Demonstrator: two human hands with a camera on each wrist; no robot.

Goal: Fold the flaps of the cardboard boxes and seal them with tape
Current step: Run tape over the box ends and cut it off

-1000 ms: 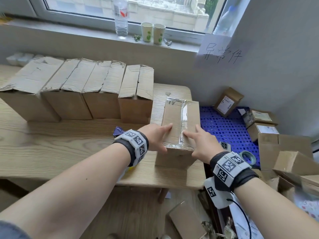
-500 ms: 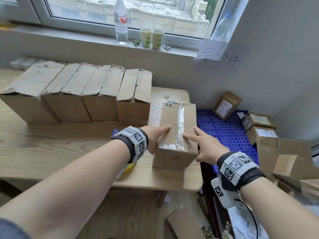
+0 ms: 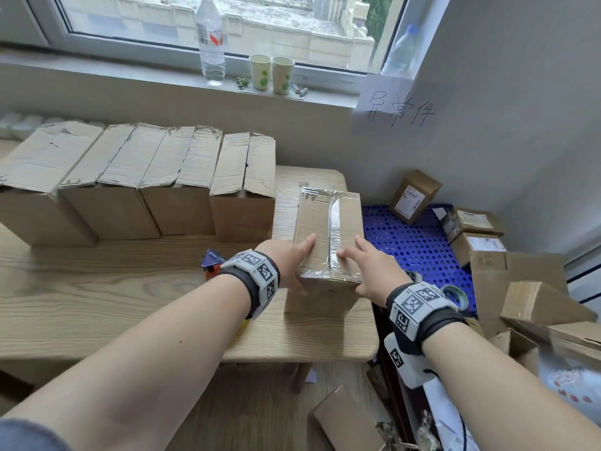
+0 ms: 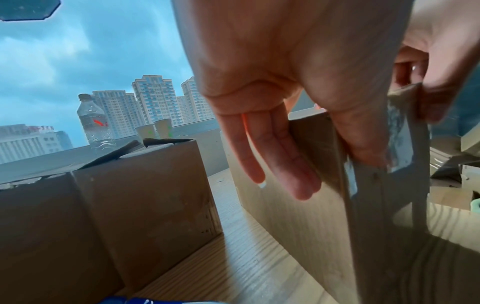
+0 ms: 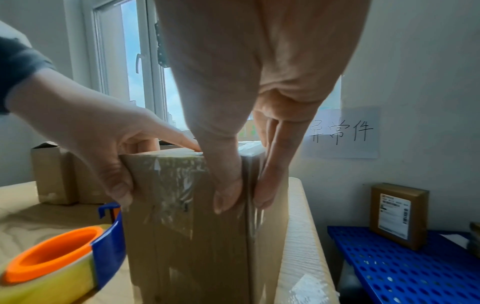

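Note:
A cardboard box [image 3: 325,222] with clear tape along its top seam and over its ends stands at the right end of the wooden table [image 3: 113,304]. My left hand [image 3: 292,258] grips its near left corner: index on top, thumb on the near face, other fingers [image 4: 280,164] flat along the left side. My right hand [image 3: 367,265] pinches the near right edge [image 5: 246,185], index on the tape, thumb on the near face. A blue and orange tape dispenser [image 5: 59,265] lies on the table just left of the box, half hidden behind my left wrist.
Several boxes with folded flaps and no tape [image 3: 130,177] stand in a row along the table's back. Right of the table lie a blue perforated pallet [image 3: 416,242], a tape roll [image 3: 455,296] and piled boxes [image 3: 536,304]. A bottle [image 3: 210,40] and cups [image 3: 271,73] are on the sill.
Both hands have slid from lying on the box top back to its near corners, thumbs now on the near face. The box itself stays in place.

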